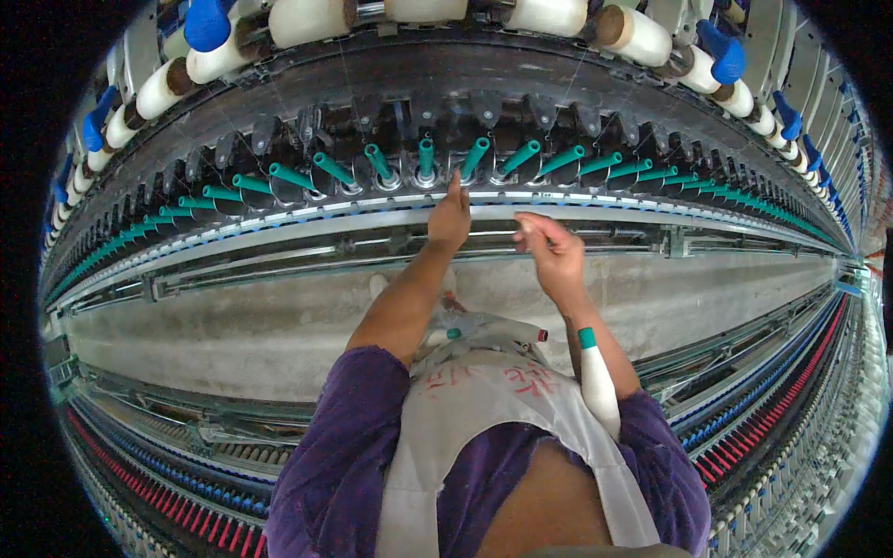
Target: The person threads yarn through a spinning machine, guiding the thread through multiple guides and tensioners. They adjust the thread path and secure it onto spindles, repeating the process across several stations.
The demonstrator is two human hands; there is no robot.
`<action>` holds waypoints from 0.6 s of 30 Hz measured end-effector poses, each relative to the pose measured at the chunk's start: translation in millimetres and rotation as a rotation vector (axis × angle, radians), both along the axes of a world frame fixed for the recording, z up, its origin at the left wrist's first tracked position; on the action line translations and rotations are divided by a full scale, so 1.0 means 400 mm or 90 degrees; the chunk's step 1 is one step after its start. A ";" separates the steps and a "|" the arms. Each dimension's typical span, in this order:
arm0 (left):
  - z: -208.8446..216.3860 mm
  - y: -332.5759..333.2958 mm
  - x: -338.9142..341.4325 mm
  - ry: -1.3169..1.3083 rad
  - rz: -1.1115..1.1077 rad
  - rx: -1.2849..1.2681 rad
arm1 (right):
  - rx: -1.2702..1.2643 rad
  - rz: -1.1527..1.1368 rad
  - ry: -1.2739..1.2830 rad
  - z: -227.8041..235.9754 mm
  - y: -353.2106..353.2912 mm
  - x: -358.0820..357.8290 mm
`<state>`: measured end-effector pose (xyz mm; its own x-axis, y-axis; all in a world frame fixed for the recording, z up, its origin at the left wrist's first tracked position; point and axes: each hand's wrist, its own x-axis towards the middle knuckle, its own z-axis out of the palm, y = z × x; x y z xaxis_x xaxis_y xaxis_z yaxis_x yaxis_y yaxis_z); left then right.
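Note:
My left hand (452,216) reaches up to the spindle row, one finger stretched out at the foot of a green tube (477,154). Its other fingers are mostly hidden, and I cannot tell whether it touches the spindle. To the right, my right hand (555,256) is raised in front of the rail (595,206), fingertips pinched together; anything in them is too small to make out. A bobbin of white yarn (598,386) with a green tip leans against my right upper arm. Other bobbin ends, one green-tipped (453,333) and one dark red (542,335), show at my apron (465,395).
Green tubes (332,168) line the spinning frame to both sides. White roving bobbins (312,20) and blue holders (206,25) hang above. Below the rail runs a concrete aisle floor (233,325). Behind me stands another machine with red tubes (158,493).

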<state>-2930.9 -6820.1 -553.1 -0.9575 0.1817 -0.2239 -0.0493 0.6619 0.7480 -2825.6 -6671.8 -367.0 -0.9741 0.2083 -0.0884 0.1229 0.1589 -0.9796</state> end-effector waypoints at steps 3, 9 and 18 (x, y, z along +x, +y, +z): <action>-0.002 -0.008 -0.001 0.015 -0.028 -0.001 | 0.066 0.029 0.041 -0.054 -0.050 -0.053; 0.002 -0.035 -0.011 -0.016 -0.079 -0.027 | 0.149 0.084 0.054 -0.100 -0.047 -0.034; -0.033 -0.030 0.037 0.073 -0.044 0.047 | 0.351 0.224 -0.040 0.180 -0.156 -0.178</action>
